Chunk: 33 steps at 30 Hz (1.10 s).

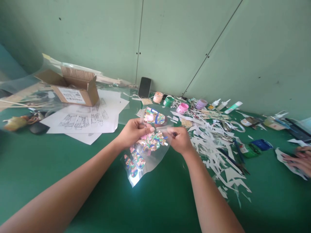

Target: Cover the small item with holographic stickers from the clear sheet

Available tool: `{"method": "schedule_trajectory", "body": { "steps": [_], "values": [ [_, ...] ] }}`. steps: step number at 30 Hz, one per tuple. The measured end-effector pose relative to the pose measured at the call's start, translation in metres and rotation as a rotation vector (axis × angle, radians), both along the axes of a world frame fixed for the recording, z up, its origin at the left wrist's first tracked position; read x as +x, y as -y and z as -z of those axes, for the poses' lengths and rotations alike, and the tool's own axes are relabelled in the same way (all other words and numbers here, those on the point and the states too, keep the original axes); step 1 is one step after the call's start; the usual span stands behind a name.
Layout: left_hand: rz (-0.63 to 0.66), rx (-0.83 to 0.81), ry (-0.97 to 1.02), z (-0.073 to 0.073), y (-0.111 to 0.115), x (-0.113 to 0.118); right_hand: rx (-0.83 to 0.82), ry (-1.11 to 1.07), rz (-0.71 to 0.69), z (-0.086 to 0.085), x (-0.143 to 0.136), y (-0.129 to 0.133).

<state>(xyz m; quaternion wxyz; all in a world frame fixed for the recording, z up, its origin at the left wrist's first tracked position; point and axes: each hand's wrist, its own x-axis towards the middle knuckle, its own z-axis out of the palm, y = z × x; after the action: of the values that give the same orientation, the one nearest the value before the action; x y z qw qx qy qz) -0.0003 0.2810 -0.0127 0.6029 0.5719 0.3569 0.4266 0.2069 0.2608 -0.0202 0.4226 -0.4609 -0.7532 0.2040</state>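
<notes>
My left hand [133, 132] pinches a clear plastic sheet [155, 160] between thumb and fingers, above the green tabletop. Patches painted in pink, blue, green and gold [154, 116] cover parts of the sheet, and its lower corner catches the light. Closed at the sheet's right edge is my right hand [181, 140], around what looks like a pair of scissors [161, 128]. Its pale metal part points left toward my left thumb; the fingers hide most of the handle.
White paper scraps [211, 152] spread over the right side, with paint jars [182, 108] and glue bottles [233, 107] behind. An open cardboard box [77, 90] stands on printed sheets [82, 121] at left. A phone [144, 86] leans on the wall. Another person's hand [301, 160] holds paper at far right.
</notes>
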Motion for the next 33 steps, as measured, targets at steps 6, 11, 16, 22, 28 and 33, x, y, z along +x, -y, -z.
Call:
{"method": "schedule_trajectory", "body": {
  "steps": [6, 11, 16, 22, 28, 33],
  "values": [
    [-0.015, 0.058, 0.006, -0.007, 0.002, 0.000, 0.013, 0.006, 0.049, 0.000, -0.004, 0.000],
    [0.003, 0.041, 0.011, -0.012, 0.004, 0.001, -0.017, 0.019, 0.057, 0.004, -0.005, 0.001],
    [0.021, 0.036, 0.025, -0.011, 0.003, 0.000, -0.054, -0.009, 0.064, 0.008, -0.004, 0.000],
    [0.051, 0.053, -0.011, -0.011, 0.003, -0.002, -0.082, 0.024, 0.047, 0.008, -0.003, 0.000],
    [0.068, 0.062, -0.031, -0.012, 0.003, -0.003, -0.091, 0.055, 0.042, 0.007, -0.003, 0.001],
    [0.078, 0.041, -0.009, -0.007, 0.003, -0.002, -0.092, 0.071, 0.049, 0.001, -0.008, 0.003]
  ]
}}
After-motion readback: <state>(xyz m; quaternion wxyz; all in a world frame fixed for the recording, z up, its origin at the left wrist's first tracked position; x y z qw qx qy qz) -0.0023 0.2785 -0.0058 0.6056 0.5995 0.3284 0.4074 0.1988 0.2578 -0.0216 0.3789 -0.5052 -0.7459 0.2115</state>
